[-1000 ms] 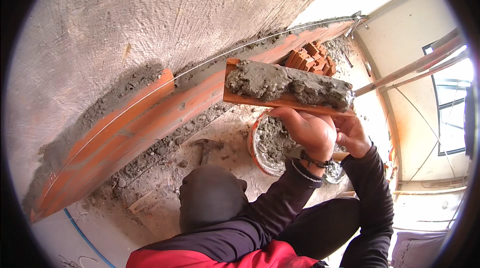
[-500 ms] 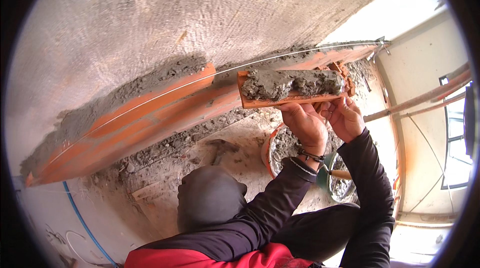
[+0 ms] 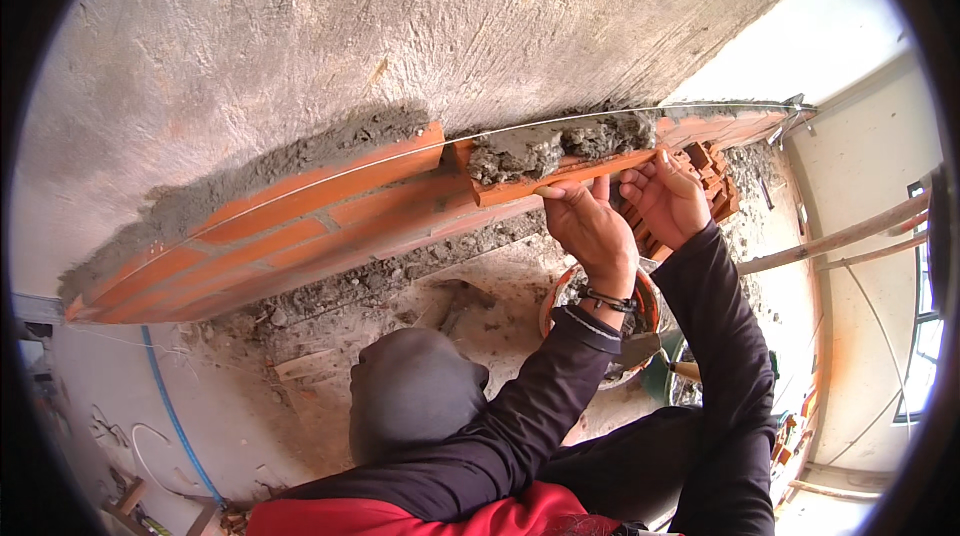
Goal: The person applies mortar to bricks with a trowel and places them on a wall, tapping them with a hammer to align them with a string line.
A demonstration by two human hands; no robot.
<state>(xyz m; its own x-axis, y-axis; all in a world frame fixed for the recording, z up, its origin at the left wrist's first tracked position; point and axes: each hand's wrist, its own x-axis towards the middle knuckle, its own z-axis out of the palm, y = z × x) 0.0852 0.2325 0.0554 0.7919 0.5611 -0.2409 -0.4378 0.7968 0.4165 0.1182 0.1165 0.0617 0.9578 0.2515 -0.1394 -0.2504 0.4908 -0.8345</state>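
Biggest first: across the whole top, a broad, rough, grey plastered wall point(image 3: 350, 36). Down below, a dusty, rubble-strewn grey floor point(image 3: 250, 386). Between the two, curving through the fisheye, a low orange clay-brick wall point(image 3: 300, 201). Then, just below its right-hand stretch, a jumbled pile of small orange bricks point(image 3: 712, 181); nearer, a round orange-rimmed bucket point(image 3: 653, 302) and, close by, a green bucket point(image 3: 655, 376), both partly hidden.

Now the main piece: a flat, oblong orange clay brick point(image 3: 585, 172), right at the low wall's upper edge, left end just beside the end of a laid brick point(image 3: 400, 164). Resting on that edge or held just over it? Cannot tell. Looks stiff, fairly heavy, likely brittle at the corners. On top, a lumpy grey mortar layer point(image 3: 600, 139), probably soft, slick and apt to slump if tipped. Best taken by the bare lower front edge, toward both ends, and kept level.

And the hands! Left hand point(image 3: 593, 236): narrow, palm showing, thumb and fingers at the lower front edge, holding the brick. Right hand point(image 3: 675, 198): half curled, fingertips holding near the right front corner.

Smaller again, a trowel with a pale wooden handle point(image 3: 686, 371), by the green bucket's rim, untouched. On the left wrist, a dark bracelet point(image 3: 612, 301). Thinnest of all, a taut white string point(image 3: 540, 123) along the low wall's upper edge.
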